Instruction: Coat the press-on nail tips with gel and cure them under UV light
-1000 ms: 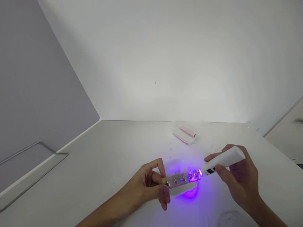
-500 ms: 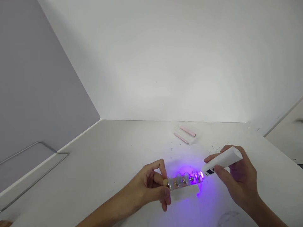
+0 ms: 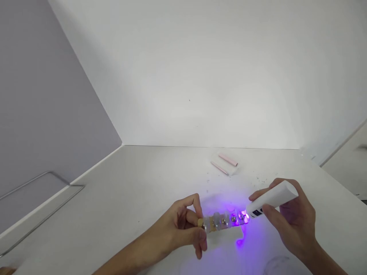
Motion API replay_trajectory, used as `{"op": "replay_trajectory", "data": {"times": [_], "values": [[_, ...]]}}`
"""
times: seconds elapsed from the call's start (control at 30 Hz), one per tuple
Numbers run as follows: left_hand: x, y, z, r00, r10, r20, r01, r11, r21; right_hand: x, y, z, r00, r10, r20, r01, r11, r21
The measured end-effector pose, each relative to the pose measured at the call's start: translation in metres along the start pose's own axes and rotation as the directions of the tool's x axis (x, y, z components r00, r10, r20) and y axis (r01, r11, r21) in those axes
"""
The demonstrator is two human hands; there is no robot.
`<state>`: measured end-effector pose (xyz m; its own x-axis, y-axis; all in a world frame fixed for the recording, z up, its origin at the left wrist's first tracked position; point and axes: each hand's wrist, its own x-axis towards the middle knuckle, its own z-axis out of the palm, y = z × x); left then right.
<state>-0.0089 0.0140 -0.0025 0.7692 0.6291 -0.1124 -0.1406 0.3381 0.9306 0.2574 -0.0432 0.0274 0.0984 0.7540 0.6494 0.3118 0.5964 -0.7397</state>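
My left hand (image 3: 187, 227) pinches the left end of a narrow, light-brown strip (image 3: 212, 224) between thumb and fingers. Along the strip sit several clear, rounded pieces (image 3: 217, 221) and shiny metal balls; their exact kind is hard to make out. My right hand (image 3: 295, 217) is closed round a white handheld UV lamp (image 3: 276, 198) with a small dark display. The lamp's head is tilted down close to the strip's right end, which glows bright purple. Whether lamp and strip touch, I cannot tell.
Two pink pen-like pieces (image 3: 224, 164) lie on a clear sheet behind the hands. Small specks dot the white table (image 3: 129, 198). A clear round object (image 3: 276, 265) is at the front edge of view. To the left is a bent metal rod (image 3: 43, 219); a white wall stands behind.
The lamp and my right hand have shifted slightly right and down. The strip's right end has moved a little right, and the purple glow has moved with the lamp. My left hand keeps its grip.
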Motion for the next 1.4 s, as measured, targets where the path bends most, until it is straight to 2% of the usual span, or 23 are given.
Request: {"op": "replay_trajectory", "data": {"times": [0.33, 0.5, 0.63, 0.87, 1.03, 1.17, 1.3, 1.4], "values": [[-0.0006, 0.0001, 0.0008, 1.0, 0.007, -0.002, -0.007, 1.0, -0.014, -0.002, -0.0004, 0.0016, 1.0, 0.015, 0.019, -0.014, 0.999, -0.051], [-0.0009, 0.0003, 0.0013, 1.0, 0.007, -0.007, -0.007, 1.0, -0.014, -0.002, 0.0017, 0.0014, 0.999, -0.019, 0.029, 0.02, 0.999, -0.044], [0.0015, 0.0001, 0.0015, 1.0, 0.008, 0.0, -0.008, 1.0, -0.021, -0.0021, 0.001, 0.0017, 1.0, 0.013, 0.02, -0.012, 0.999, -0.047], [0.0023, -0.0049, 0.0022, 1.0, 0.006, 0.014, -0.006, 0.999, -0.038, -0.0012, -0.0043, 0.0034, 0.987, 0.131, 0.098, -0.126, 0.99, -0.059], [0.0041, -0.0049, 0.0028, 1.0, 0.004, 0.012, -0.004, 1.0, -0.028, -0.003, -0.0037, 0.0024, 0.975, 0.111, 0.191, -0.108, 0.994, -0.031], [0.003, -0.0041, 0.0022, 1.0, 0.001, 0.017, 0.0, 0.999, -0.036, -0.0036, -0.0036, 0.0024, 0.979, 0.15, 0.138, -0.146, 0.989, -0.039], [0.0013, -0.0031, 0.0005, 1.0, -0.006, -0.002, 0.006, 1.0, -0.026, -0.0011, -0.0019, 0.0022, 0.995, 0.082, 0.048, -0.079, 0.995, -0.056], [0.0013, -0.002, -0.0001, 1.0, -0.008, -0.009, 0.008, 0.999, -0.035, 0.0001, -0.0013, 0.0017, 0.998, 0.053, 0.028, -0.051, 0.996, -0.074]]}}
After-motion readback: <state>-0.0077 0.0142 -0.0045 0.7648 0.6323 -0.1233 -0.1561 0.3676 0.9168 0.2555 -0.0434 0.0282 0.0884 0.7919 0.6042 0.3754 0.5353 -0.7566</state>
